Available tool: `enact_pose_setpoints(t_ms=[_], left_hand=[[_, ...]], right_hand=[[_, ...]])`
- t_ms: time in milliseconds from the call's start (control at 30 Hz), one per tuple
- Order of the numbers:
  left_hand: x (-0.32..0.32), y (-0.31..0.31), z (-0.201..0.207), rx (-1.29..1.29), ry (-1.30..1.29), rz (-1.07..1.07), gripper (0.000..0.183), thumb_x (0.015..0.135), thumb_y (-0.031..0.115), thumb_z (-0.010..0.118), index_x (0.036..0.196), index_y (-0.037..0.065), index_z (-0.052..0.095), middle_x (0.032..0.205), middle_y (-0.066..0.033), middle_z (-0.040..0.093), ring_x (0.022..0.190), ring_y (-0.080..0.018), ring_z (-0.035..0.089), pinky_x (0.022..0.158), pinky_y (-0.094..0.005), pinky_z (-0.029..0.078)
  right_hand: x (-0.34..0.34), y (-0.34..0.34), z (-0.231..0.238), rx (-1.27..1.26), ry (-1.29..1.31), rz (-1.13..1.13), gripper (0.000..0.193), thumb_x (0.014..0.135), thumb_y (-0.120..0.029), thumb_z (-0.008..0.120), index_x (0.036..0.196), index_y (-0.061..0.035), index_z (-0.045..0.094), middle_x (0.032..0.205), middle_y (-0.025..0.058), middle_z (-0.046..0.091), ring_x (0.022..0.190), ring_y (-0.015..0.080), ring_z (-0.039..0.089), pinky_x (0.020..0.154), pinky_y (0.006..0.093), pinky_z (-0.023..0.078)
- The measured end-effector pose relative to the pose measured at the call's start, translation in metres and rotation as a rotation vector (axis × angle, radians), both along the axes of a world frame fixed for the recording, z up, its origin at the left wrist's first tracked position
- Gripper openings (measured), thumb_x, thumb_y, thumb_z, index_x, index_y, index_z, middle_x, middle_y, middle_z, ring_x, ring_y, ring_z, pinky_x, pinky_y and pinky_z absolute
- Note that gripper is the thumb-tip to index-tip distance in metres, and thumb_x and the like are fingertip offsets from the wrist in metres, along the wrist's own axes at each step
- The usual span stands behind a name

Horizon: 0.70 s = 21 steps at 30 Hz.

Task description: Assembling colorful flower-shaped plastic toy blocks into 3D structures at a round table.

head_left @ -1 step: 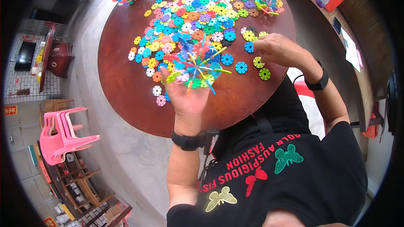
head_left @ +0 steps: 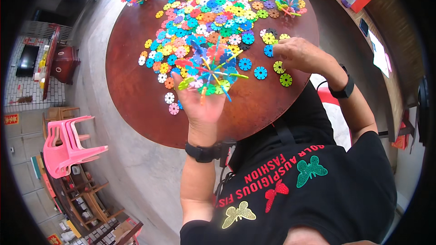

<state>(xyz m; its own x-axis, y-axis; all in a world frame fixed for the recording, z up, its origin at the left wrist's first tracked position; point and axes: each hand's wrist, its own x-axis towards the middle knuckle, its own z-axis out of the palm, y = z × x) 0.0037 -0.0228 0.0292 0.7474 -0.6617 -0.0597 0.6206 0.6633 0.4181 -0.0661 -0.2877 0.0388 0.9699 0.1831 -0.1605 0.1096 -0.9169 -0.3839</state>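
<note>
My left hand (head_left: 203, 105) is closed around the lower side of a spiky ball of interlocking plastic discs (head_left: 212, 70) in many colours and holds it above the table. Its thumb shows at the left of the ball, while the other fingers are mostly hidden behind it. Over the table's right part, my right hand (head_left: 297, 54) has its fingers curled down and drawn together. Their tips are beside a blue notched disc (head_left: 269, 51); whatever they hold, if anything, is hidden. Green discs (head_left: 285, 80) and another blue disc (head_left: 260, 73) lie close by.
Loose notched discs (head_left: 211, 17) are heaped across the round brown table (head_left: 136, 104). Finished disc clusters (head_left: 290, 4) stand near its far edge. Pink plastic chairs (head_left: 61, 147) are at the left. A side counter at the right bears a phone (head_left: 364, 27) and papers (head_left: 378, 52).
The disc ball in my left hand has tilted very slightly, its right-hand spikes shifting a little to the left. My right hand stays in place.
</note>
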Motion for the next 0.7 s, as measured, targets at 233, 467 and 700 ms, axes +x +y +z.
enact_pose_setpoints(t_ms=[233, 467, 700], left_hand=[[-0.002, 0.001, 0.001, 0.109, -0.096, 0.003, 0.084, 0.082, 0.073, 0.044, 0.145, 0.020, 0.027, 0.146, -0.0074, 0.035, 0.131, -0.0316, 0.037, 0.100, -0.0554, 0.035], [-0.005, -0.001, 0.005, 0.110, -0.142, 0.024, 0.097, 0.075, 0.082, 0.041, 0.146, 0.018, 0.025, 0.146, -0.0074, 0.036, 0.130, -0.0315, 0.038, 0.099, -0.0546, 0.037], [-0.004, 0.002, -0.005, 0.091, -0.145, 0.049, 0.089, 0.077, 0.067, 0.060, 0.142, 0.015, 0.029, 0.141, -0.0085, 0.041, 0.125, -0.0327, 0.045, 0.094, -0.0516, 0.045]], right_hand=[[-0.003, 0.014, -0.009, -0.109, 0.034, -0.048, 0.025, 0.072, -0.010, 0.065, 0.094, -0.0020, 0.057, 0.093, 0.0138, 0.056, 0.091, 0.0323, 0.058, 0.078, 0.0421, 0.047], [-0.004, 0.012, -0.010, -0.096, 0.010, -0.021, 0.024, 0.072, -0.010, 0.065, 0.091, -0.0007, 0.052, 0.090, 0.0148, 0.056, 0.090, 0.0327, 0.059, 0.076, 0.0428, 0.048], [-0.005, 0.015, -0.015, -0.084, -0.015, 0.031, 0.030, 0.071, -0.012, 0.068, 0.092, -0.0014, 0.049, 0.091, 0.0138, 0.053, 0.089, 0.0326, 0.058, 0.075, 0.0426, 0.048]])
